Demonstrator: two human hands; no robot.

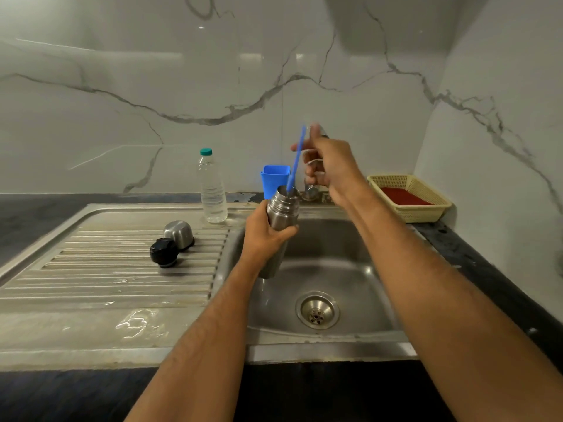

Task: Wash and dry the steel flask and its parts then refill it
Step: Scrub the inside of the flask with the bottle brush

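My left hand grips the steel flask around its middle and holds it tilted over the left side of the sink basin. My right hand is raised above it, shut on the blue handle of a bottle brush. The brush's lower end goes into the flask's open mouth and is hidden there. The steel cup lid and the black stopper lie side by side on the ribbed drainboard.
A clear plastic water bottle with a teal cap stands at the back of the drainboard. A blue holder stands behind the flask, next to the tap base. A yellow basket with a red cloth sits at the right. Water pools on the drainboard front.
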